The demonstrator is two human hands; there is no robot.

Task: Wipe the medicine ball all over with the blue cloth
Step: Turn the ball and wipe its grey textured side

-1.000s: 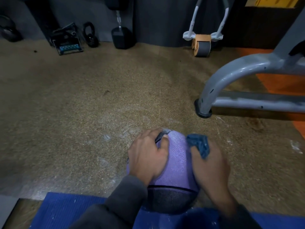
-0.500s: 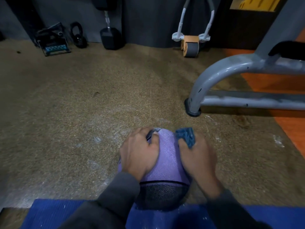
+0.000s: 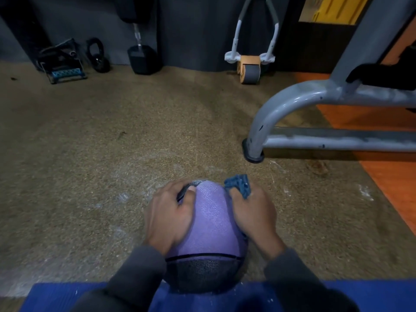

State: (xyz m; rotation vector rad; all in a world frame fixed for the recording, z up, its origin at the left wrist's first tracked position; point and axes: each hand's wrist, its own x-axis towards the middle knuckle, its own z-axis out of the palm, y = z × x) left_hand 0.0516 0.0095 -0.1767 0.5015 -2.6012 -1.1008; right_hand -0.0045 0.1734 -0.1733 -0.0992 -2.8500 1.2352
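Observation:
A purple and black medicine ball [image 3: 210,224] rests on the speckled floor just beyond a blue mat. My left hand [image 3: 167,216] lies flat on the ball's left side, thumb on the purple panel, holding it steady. My right hand [image 3: 253,216] presses the crumpled blue cloth [image 3: 239,184] against the ball's upper right side; part of the cloth sticks out past my fingers, the rest is hidden under my palm. Dark grey sleeves cover both forearms.
A grey steel bench frame [image 3: 292,102] with its foot [image 3: 253,154] stands close at the right. An ab roller [image 3: 249,69], a dumbbell [image 3: 144,58], a kettlebell [image 3: 98,56] and a small stand [image 3: 64,68] line the far wall. The blue mat [image 3: 67,296] lies nearest me.
My right hand with the cloth has slid inward and up along the ball's right side. The left hand keeps its hold. My view has shifted a little to the right.

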